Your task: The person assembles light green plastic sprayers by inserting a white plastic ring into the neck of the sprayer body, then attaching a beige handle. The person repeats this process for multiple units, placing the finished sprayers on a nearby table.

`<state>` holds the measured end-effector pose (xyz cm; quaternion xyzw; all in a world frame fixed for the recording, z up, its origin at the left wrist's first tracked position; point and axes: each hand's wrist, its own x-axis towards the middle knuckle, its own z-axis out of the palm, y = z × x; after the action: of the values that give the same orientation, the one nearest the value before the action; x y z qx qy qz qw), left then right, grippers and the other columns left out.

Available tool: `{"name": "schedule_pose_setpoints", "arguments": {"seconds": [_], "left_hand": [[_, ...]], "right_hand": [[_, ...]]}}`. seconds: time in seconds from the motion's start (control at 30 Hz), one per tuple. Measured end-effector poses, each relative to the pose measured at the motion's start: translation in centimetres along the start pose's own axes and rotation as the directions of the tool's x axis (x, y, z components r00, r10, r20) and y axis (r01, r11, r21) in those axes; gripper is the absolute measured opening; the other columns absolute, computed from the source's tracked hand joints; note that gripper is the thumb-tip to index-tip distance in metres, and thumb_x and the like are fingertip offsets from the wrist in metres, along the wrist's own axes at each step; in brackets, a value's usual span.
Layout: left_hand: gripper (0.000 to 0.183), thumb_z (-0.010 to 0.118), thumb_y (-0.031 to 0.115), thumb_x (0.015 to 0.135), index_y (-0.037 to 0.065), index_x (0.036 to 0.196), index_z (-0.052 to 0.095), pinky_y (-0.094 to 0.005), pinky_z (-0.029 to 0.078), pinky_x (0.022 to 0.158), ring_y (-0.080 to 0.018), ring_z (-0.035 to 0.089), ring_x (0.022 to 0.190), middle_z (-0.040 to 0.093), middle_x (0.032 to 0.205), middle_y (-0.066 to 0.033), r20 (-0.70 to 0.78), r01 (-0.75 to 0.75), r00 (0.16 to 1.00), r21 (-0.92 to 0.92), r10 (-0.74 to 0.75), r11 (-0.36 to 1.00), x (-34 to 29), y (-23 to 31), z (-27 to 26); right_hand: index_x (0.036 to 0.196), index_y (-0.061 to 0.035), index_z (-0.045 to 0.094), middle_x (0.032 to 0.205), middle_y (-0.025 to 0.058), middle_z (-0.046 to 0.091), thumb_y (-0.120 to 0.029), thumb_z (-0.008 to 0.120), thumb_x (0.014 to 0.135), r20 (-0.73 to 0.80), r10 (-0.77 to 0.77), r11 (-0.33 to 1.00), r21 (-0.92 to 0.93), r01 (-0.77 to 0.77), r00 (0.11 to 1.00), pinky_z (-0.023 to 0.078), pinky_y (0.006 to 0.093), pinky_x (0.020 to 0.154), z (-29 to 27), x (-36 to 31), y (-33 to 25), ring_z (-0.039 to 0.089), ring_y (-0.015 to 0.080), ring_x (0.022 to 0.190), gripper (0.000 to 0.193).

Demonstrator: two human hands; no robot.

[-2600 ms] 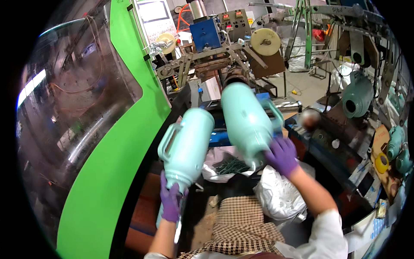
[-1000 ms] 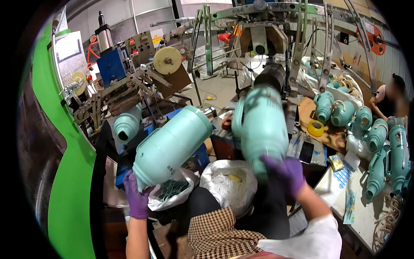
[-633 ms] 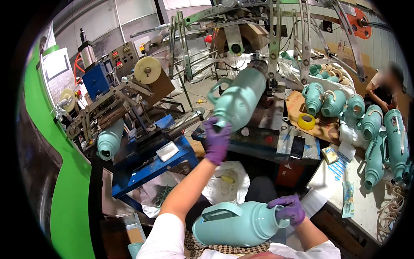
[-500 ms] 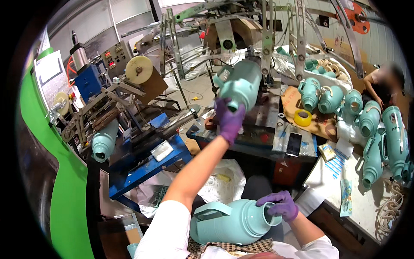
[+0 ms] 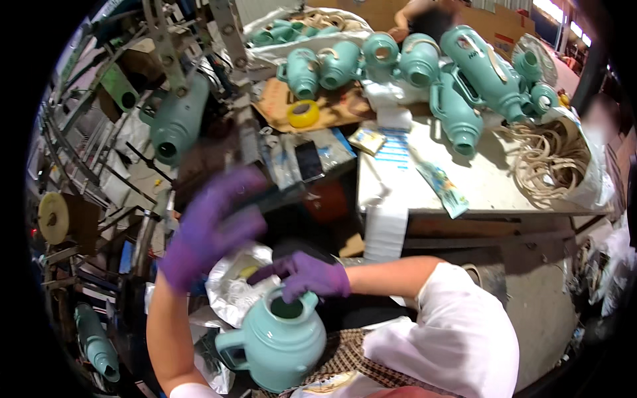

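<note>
A mint-green plastic thermos flask shell (image 5: 277,348) stands tilted in my lap, its open mouth facing up and its handle to the left. My right hand (image 5: 304,275), in a purple glove, holds it at the rim of the mouth, one finger stretched out past it. My left hand (image 5: 215,229), gloved in purple too, is raised above and left of the shell. It is smeared by motion, but its fingers show spread with nothing in them. Beyond it, a similar flask shell (image 5: 178,123) is mounted on the machine, apart from the hand.
Several flask shells (image 5: 458,119) crowd the white table (image 5: 424,186) at right, beside a bag of beige rings (image 5: 547,162). Yellow tape (image 5: 303,114) and a phone (image 5: 308,161) lie by the machine. Another shell (image 5: 96,341) hangs lower left. A person (image 5: 431,16) sits behind the table.
My left hand has let go of the shell on the machine and drawn back toward me. The lap shell has tipped more upright, its mouth turning upward. The view has swung right.
</note>
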<state>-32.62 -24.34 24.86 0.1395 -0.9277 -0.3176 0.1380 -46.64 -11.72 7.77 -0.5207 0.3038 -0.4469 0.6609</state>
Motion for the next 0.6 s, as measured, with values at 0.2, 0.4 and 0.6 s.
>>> {"name": "schedule_pose_setpoints", "arguments": {"seconds": [0.2,0.4,0.6], "left_hand": [[0.063,0.081,0.034,0.073,0.009,0.126,0.057,-0.0444,0.050,0.093,-0.0350,0.058,0.116,0.061,0.119,-0.0185,-0.026,-0.015,0.999,0.618,0.040,0.786,-5.6,7.1,9.2],[0.044,0.080,0.026,0.071,0.005,0.103,0.060,-0.0392,0.049,0.081,-0.0304,0.059,0.093,0.057,0.102,-0.0141,-0.242,0.157,0.969,0.438,-0.052,0.885,-8.8,4.4,7.1],[0.023,0.064,0.020,0.076,0.004,0.087,0.053,-0.0248,0.038,0.075,-0.0112,0.045,0.079,0.046,0.086,-0.0008,-0.523,0.270,0.797,-0.139,-0.302,0.953,-13.6,0.3,-1.0]], "right_hand": [[0.133,-0.0072,0.055,0.093,0.0069,0.068,-0.019,0.050,0.097,-0.110,-0.058,0.996,-0.078,0.049,0.992,0.055,0.0306,0.068,-2.7,-1.9,-0.9,0.067,0.0147,0.077,0.038],[0.125,-0.0084,0.066,0.114,0.0134,0.069,-0.028,0.068,0.093,-0.152,-0.313,0.500,-0.866,0.026,0.938,0.049,0.0374,0.098,-12.0,-16.2,-5.1,0.064,0.0257,0.110,0.037],[0.101,-0.0087,0.072,0.105,0.0192,0.071,-0.017,0.067,0.081,-0.653,-0.739,-0.046,-0.196,-0.979,0.166,0.054,0.0445,0.087,-29.6,-40.5,-11.6,0.068,0.0386,0.098,0.023]]}}
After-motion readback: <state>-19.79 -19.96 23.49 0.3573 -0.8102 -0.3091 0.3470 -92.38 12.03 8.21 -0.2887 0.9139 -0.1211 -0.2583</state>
